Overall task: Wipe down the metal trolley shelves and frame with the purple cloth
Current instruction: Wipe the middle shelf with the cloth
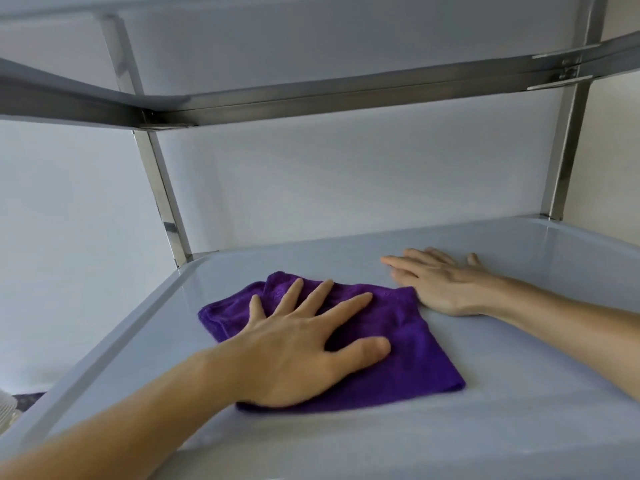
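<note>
Trolley shelf (519, 393), grey, raised rim; upright posts at back corners.
Left hand (298, 348): fingers spread flat, pressing purple cloth (408, 344), nothing gripped.
Cloth: folded, mid-shelf, toward left edge.
Right hand (440, 282): flat on shelf, fingers straight, touching cloth's back-right corner.

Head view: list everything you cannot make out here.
- Grey metal shelf under the purple microfibre cloth: covered by the cloth and the left hand.
- Shelf's near edge: cut off by the bottom frame edge.
- Right hand palm: faces down on the shelf.
- White ribbed object: cut off by the left edge.
- Upper shelf top: seen only from below.
</note>
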### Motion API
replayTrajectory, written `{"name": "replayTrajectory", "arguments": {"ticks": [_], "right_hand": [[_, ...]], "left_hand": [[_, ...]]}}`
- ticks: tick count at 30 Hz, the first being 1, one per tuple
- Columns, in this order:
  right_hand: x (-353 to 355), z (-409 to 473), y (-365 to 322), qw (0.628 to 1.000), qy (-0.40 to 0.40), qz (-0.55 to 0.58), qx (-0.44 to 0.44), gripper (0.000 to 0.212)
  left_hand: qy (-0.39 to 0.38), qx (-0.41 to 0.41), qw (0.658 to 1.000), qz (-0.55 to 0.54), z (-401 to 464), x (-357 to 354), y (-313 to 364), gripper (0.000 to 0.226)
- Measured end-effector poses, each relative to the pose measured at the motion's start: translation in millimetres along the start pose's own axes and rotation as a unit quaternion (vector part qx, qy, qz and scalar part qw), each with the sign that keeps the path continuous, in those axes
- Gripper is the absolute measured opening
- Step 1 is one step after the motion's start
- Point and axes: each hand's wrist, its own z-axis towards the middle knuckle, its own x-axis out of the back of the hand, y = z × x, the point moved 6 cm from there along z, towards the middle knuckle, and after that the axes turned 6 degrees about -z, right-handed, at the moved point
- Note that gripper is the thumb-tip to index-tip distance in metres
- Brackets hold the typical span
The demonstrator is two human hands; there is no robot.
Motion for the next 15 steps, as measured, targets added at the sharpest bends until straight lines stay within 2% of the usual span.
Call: {"name": "replayTrajectory", "arguments": {"ticks": [7,11,15], "right_hand": [[-6,13,-6,1.0,0.0,-0.019,-0.007,0.053],[-4,14,-6,1.0,0.017,-0.018,-0.002,0.049],[-2,12,-6,1.0,0.021,-0.019,-0.008,0.048]], "left_hand": [[0.035,0.033,0.999,0.014,106,26,-30,0.068],[0.042,0.056,0.997,0.013,145,35,-35,0.083],[0.054,0.069,0.996,0.018,172,43,-40,0.063]]}}
